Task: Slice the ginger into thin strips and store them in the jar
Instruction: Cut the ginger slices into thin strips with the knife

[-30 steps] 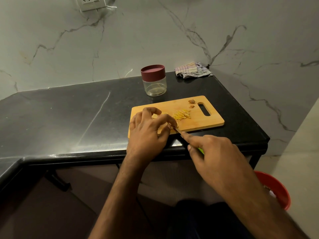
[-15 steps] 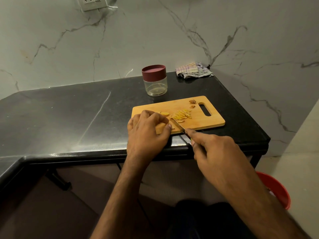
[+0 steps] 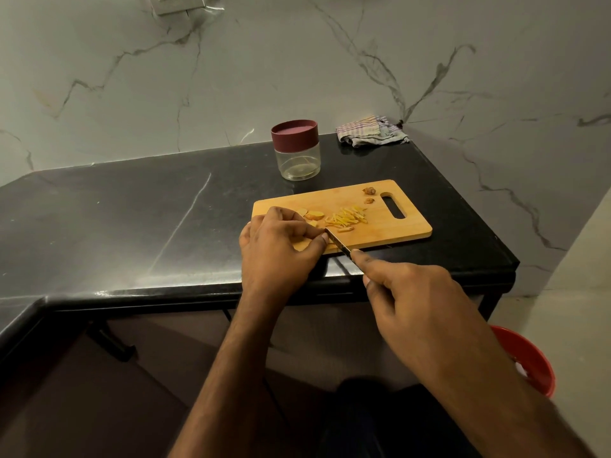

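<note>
Ginger slices [image 3: 312, 214] just beyond left hand [image 3: 277, 249]

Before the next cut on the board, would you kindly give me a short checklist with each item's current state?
1. Knife gripped by right hand: ok.
2. Left hand steadying the ginger beside the blade: ok; the piece itself is hidden.
3. Fingertips clear of the edge: cannot tell.
4. Cutting board fully on the counter: ok.
5. Cut strips piled away from the blade: ok.
6. Jar open for filling: not ok, lid on.
</note>
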